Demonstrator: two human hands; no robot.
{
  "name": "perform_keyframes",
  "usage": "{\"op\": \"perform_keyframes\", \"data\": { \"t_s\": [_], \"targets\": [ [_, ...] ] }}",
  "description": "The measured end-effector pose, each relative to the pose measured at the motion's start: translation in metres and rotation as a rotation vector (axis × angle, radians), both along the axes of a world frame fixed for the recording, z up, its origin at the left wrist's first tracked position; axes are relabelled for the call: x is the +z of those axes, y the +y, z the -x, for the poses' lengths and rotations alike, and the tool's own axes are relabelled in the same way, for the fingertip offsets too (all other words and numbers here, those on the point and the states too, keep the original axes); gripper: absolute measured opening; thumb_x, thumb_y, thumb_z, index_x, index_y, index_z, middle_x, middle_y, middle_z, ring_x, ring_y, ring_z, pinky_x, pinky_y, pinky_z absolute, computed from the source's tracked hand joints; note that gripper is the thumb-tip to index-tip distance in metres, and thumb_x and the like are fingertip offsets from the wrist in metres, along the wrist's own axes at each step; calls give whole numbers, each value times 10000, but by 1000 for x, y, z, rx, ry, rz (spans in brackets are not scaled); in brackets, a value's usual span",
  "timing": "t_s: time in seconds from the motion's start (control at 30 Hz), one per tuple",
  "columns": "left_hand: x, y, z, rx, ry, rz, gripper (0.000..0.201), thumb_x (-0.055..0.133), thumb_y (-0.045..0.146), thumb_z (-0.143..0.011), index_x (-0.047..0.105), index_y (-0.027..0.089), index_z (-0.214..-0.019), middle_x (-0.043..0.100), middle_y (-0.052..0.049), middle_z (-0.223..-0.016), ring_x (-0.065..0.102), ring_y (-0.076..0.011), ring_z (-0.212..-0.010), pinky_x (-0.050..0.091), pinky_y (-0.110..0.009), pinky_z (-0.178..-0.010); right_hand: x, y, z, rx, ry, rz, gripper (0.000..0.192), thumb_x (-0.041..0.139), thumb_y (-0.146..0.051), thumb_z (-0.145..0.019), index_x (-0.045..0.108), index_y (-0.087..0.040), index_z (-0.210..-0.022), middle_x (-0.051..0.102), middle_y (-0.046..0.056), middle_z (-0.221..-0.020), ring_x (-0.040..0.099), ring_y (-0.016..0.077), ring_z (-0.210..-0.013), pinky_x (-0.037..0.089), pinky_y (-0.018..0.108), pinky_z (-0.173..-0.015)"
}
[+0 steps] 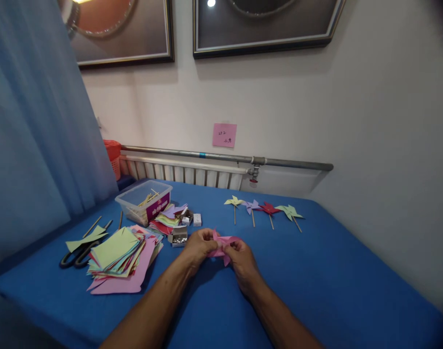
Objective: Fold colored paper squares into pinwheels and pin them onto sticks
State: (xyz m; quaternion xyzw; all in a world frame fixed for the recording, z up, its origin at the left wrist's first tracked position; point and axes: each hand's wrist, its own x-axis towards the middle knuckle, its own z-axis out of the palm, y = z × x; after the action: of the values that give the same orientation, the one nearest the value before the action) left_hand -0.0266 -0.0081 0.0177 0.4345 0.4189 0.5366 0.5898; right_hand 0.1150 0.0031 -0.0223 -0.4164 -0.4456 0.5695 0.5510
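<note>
Fingers (210, 246): on the head view I see both sets closed, thumbs and fingertips pinching one folded sheet.
Pink paper (225, 239): spread between my two hands, over the middle of the desk; whether it touches the cloth, I cannot tell.
Left hand (198, 248): grasping its left side.
Right hand (244, 266): grasping its right side.
Desk (214, 310): covered in blue cloth.
Open box (179, 235): just beside my left hand, small shiny pieces inside.
White box (197, 220): a little behind the open one.
Tub (132, 195): clear, purple label, thin sticks inside, beyond the papers.
Stack (116, 248): coloured sheets, left of my left arm.
Scissors (82, 256): black handles, partly under pale scraps, left of the stack.
Pinwheels (269, 209): four in a row beyond my right hand, yellow, lilac, red, pale green, each on a stick.
Note (224, 135): pink, handwritten, on the wall above the pipe (297, 164).
</note>
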Motion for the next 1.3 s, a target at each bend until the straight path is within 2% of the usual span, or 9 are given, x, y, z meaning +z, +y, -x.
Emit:
{"op": "perform_keyframes", "data": {
  "t_s": [0.17, 0.37, 0.5, 0.67, 0.87, 1.03, 1.3],
  "targets": [
    [0, -1, 0, 9, 61, 34, 256, 806, 230, -518, 679, 126, -714, 614, 11, -618, 475, -75, -512, 324, -210, -524, 6, -1, 1, -9, 9, -21, 264, 826, -343, -551, 662, -195, -696, 655, -28, -613, 559, 136, -574, 413, 256, -581],
    [7, -6, -3, -27, 68, 74, 202, 750, 214, -499, 666, 139, -667, 594, 23, -570, 441, -80, -493, 301, -220, -521, 9, -1, 1, -6, -10, 3, 360, 808, -292, -560, 638, -207, -865, 685, -36, -624, 557, 139, -518, 387, 246, -515],
    [8, -5, -1, -5, 81, 78, 204, 738, 217, -492, 655, 143, -663, 557, 37, -549, 393, -71, -490, 251, -223, -512, 4, 2, 1, -17, 7, -6, 363, 818, -291, -545, 634, -211, -847, 712, -18, -668, 622, 167, -592, 444, 264, -579],
    [5, -3, 3, 14, 104, 68, 205, 744, 278, -536, 586, 165, -601, 479, 57, -499, 335, -64, -472, 204, -231, -501, 2, 4, 1, 5, -9, -28, 285, 828, -314, -561, 637, -210, -746, 706, -7, -653, 628, 173, -603, 456, 278, -610],
    [5, -4, 1, -19, 96, 63, 202, 758, 249, -540, 629, 152, -662, 481, 56, -522, 328, -63, -478, 204, -242, -512, 4, 3, -1, 51, 28, 6, 380, 888, -362, -521, 675, -194, -786, 725, 10, -686, 645, 184, -636, 479, 286, -632],
    [7, -4, 2, -24, 91, 32, 194, 753, 257, -540, 641, 153, -659, 511, 34, -560, 351, -71, -506, 222, -249, -530, 5, 2, -3, 79, -11, -10, 344, 883, -412, -562, 668, -195, -720, 623, -35, -578, 511, 124, -519, 364, 249, -517],
    [5, -3, 3, -29, -35, -9, 258, 769, 315, -606, 559, 166, -594, 481, 41, -549, 380, -74, -518, 273, -231, -556, 5, 0, -5, 59, 45, 31, 278, 844, -363, -579, 660, -201, -709, 598, -45, -576, 474, 117, -519, 338, 247, -517]
  ]
}}
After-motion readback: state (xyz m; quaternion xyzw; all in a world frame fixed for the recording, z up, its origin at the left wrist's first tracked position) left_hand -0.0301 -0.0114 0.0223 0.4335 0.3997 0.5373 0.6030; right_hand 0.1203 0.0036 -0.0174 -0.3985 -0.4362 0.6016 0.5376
